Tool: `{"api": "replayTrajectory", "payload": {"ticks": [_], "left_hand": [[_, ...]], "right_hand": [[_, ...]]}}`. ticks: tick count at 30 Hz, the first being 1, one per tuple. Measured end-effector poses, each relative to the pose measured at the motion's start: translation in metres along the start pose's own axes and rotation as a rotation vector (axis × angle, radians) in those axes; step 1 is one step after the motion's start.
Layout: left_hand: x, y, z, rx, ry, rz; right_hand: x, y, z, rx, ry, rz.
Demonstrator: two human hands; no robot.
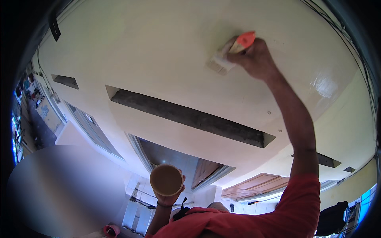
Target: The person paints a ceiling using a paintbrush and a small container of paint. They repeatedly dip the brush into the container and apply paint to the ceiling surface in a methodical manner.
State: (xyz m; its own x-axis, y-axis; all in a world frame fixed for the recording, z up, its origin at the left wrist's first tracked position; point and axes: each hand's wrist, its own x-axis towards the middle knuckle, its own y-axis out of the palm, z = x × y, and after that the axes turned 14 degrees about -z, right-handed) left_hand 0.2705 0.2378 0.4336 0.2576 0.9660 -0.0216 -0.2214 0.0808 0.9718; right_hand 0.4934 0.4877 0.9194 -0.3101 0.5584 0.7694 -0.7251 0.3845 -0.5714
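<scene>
Low in the foreground, a round container (152, 186) rests in the curled grasp of the left hand (166, 199); from my remote post I cannot tell how full it is. Farther up, the right hand (258, 59) clasps a paintbrush (219, 63) with an orange-tipped handle, its bristles apparently against the cream wall (166, 51). To the right, a glossy patch (323, 85) looks wet to me, so I judge that area coated. The pinker stretch around the long, dark recess (186, 115) may be left to do, though light could explain the tint. Beyond, at far left, lies a cluttered passage (41, 127).
</scene>
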Motion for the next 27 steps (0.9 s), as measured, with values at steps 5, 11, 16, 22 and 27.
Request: {"api": "replayTrajectory", "payload": {"ticks": [5,11,16,22,27], "left_hand": [[0.000,-0.001,0.001,-0.007,0.021,0.060],[0.001,-0.005,0.000,-0.002,0.003,0.043],[0.002,-0.001,0.005,-0.015,-0.022,0.021],[-0.009,0.004,-0.001,-0.032,0.029,0.007],[-0.003,0.018,0.006,0.046,0.021,0.017]], "right_hand": [[0.057,-0.041,0.035,0.035,0.009,0.028],[0.092,-0.072,0.043,0.134,-0.047,-0.098],[0.087,-0.102,0.079,-0.220,-0.225,-0.367],[0.084,-0.073,0.081,-0.657,-1.141,-0.589],[0.055,-0.013,0.027,-0.892,-1.219,-0.440]]}}
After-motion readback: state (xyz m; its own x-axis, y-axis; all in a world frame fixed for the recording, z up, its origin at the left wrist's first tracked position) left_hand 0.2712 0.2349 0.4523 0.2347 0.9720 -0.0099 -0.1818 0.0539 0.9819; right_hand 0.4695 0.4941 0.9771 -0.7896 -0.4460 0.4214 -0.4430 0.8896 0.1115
